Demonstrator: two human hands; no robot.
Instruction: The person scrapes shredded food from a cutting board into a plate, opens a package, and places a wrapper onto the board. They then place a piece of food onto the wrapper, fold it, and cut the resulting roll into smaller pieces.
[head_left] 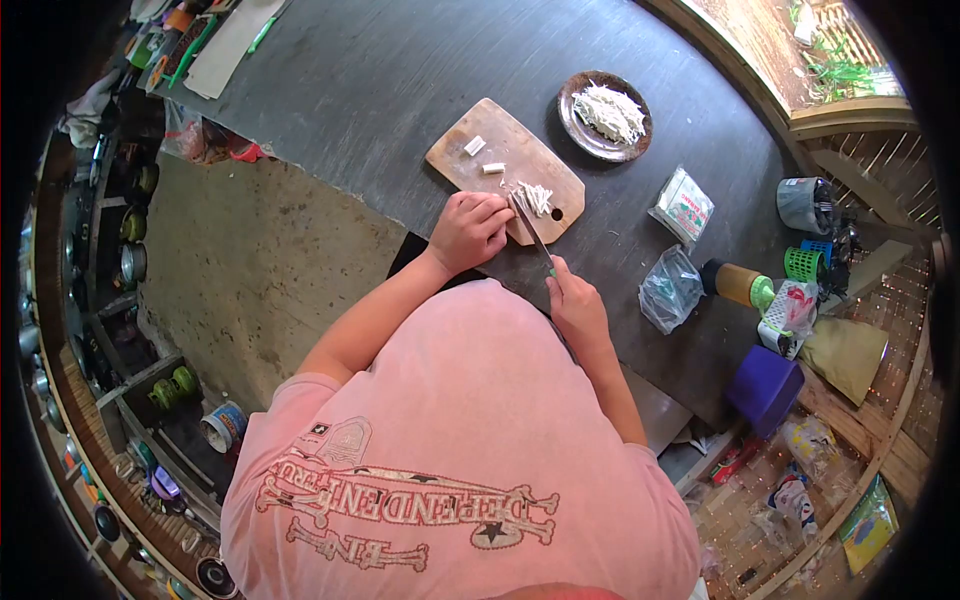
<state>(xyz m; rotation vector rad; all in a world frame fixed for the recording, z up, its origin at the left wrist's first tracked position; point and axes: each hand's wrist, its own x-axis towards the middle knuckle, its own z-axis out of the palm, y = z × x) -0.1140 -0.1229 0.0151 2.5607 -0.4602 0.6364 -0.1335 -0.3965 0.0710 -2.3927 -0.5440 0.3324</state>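
My right hand (578,308) grips a knife (534,238), its dark blade angled across the near edge of a wooden cutting board (480,120). Against the board's near edge, my left hand (470,232) is closed, its curled fingertips close beside the blade. Whatever they press on is mostly hidden. Thin white strips (535,199) lie in a small heap just right of the blade. Two short white blocks of food, one farther off (474,146) and one nearer (493,169), rest on the board. Beyond it stands a brown plate (567,128) piled with white shreds (608,112).
The board rests on a dark grey table (370,100). To the right are a white printed packet (684,205), a clear plastic bag (671,289) and a jar with a green lid (738,285). Farther right stands a grey tub (806,205); a purple container (764,390) is nearer.
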